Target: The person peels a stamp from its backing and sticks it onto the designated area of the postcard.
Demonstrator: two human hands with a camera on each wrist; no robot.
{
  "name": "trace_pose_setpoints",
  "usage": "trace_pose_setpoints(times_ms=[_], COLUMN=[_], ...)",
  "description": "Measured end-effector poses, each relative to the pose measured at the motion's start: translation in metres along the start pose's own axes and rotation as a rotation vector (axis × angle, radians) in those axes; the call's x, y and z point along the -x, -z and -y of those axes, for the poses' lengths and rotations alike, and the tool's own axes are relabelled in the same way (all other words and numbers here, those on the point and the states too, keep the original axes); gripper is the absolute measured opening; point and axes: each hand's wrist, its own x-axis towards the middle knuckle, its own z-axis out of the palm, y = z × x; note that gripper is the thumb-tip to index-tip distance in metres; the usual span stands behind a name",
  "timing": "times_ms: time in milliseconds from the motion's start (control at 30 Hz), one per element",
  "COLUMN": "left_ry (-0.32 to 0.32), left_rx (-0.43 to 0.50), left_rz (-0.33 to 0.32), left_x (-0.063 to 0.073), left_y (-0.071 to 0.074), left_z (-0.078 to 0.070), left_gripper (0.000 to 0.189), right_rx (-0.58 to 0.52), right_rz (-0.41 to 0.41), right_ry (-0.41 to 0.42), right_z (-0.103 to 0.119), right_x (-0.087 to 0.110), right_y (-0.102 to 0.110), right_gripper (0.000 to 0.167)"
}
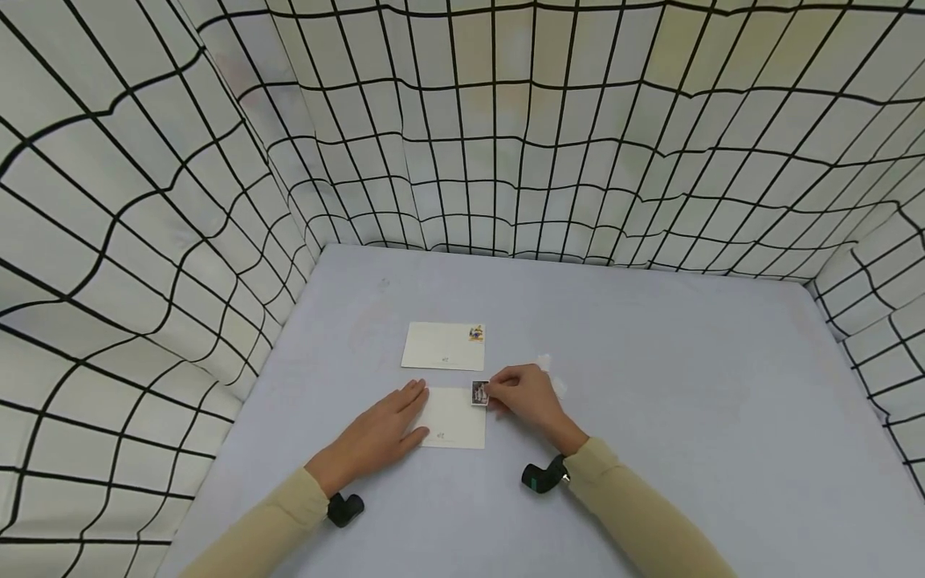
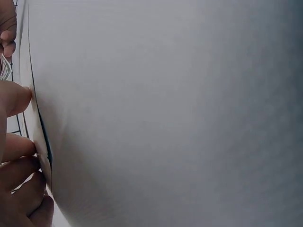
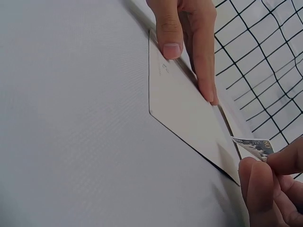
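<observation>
A small dark picture stamp (image 1: 479, 392) with a pale border is pinched between thumb and finger of my right hand (image 1: 531, 397). It is held over the upper right corner of a cream card (image 1: 462, 425). In the right wrist view the stamp (image 3: 255, 145) looks slightly curved and tilted, its free edge pointing toward the card (image 3: 182, 109). My left hand (image 1: 379, 431) rests at the card's left side, fingers extended and fingertips on it. The left wrist view catches only the card's edge (image 2: 40, 137) and part of the fingers.
A second cream card (image 1: 437, 349) lies just beyond, bearing a colourful stamp (image 1: 475, 332) in its upper right corner. White scraps (image 1: 558, 387) lie beside my right hand. A pale cloth covers the table (image 1: 686, 385); black netting (image 1: 506, 144) over white sheets surrounds it.
</observation>
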Motion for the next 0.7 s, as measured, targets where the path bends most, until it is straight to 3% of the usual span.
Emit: trace_pose_setpoints(times_ms=[400, 700], left_ry=[-0.027, -0.038], left_rx=[-0.030, -0.050], left_rz=[0.038, 0.018], left_x=[0.003, 0.002], left_y=[-0.002, -0.002], left_z=[0.002, 0.002], left_gripper=[0.065, 0.065], right_rx=[-0.012, 0.023], right_rz=[0.027, 0.011], right_ry=[-0.035, -0.057], right_z=[-0.003, 0.003], right_x=[-0.003, -0.004], right_y=[-0.008, -0.011], right_gripper=[0.012, 0.009])
